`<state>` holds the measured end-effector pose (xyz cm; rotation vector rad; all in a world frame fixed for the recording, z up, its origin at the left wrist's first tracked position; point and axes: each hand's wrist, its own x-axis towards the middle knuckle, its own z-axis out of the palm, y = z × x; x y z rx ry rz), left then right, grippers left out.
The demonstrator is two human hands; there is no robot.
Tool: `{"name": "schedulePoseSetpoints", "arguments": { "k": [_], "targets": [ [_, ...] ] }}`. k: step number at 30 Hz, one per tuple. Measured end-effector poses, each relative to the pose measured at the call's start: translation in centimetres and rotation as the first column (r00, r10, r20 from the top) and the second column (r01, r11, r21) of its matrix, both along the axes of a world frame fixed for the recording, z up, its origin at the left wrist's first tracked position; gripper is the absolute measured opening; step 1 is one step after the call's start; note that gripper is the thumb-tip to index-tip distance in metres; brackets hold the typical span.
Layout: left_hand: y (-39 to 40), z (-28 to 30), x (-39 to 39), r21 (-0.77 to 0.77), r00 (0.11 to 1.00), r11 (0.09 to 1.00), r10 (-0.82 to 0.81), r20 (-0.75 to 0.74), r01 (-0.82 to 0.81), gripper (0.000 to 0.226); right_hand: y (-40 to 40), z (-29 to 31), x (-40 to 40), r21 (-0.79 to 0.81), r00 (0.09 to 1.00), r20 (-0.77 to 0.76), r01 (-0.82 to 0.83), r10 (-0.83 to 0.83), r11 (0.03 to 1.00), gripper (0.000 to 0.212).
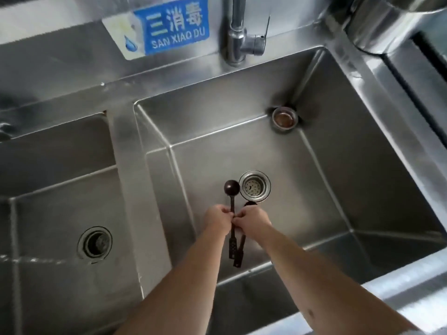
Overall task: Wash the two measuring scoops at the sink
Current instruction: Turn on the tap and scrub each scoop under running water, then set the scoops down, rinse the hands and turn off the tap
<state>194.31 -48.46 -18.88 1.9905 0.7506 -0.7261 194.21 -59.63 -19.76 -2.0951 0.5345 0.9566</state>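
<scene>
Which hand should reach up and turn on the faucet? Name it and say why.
Probably the right hand. The faucet stands at the back rim, its lever pointing right, on that hand's side. The left hand already pinches the scoop with the visible bowl and could take the second scoop too.

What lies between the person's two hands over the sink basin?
In the head view, the dark scoop handle runs between the left hand and right hand.

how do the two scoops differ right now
The left scoop shows its whole round bowl, beside the drain; the right scoop has its bowl mostly hidden behind the right hand. The left hand grips the left scoop, whose handle ends higher; the right one's reaches lower. Both are dark and long-handled.
</scene>
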Motion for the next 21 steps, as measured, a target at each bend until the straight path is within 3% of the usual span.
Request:
{"name": "schedulePoseSetpoints", "arguments": {
  "k": [5,11,18,21],
  "targets": [
    [0.1,-4.6,-0.1,0.077,0.997,0.996,0.059,-0.052,-0.055,0.022,0.9,-4.7,0.3,-0.039,0.989,-0.001,-0.148,0.148,0.988,0.02],
    [0.0,-7.5,-1.1,0.155,0.989,0.984,0.108,-0.104,-0.091,0.02,1.7,-7.8,-0.2,-0.075,0.992,-0.078,-0.1,0.094,0.992,0.019],
    [0.0,-8.8,-1.5,0.155,0.981,0.982,0.128,-0.147,-0.105,0.017,1.9,-8.5,-0.3,-0.125,0.984,-0.114,-0.149,0.135,0.981,0.022],
    [0.1,-8.0,-1.0,0.155,0.981,0.98,0.148,-0.122,-0.129,0.029,1.8,-6.8,0.0,-0.153,0.979,-0.099,-0.191,0.178,0.969,0.027]
  ]
}}
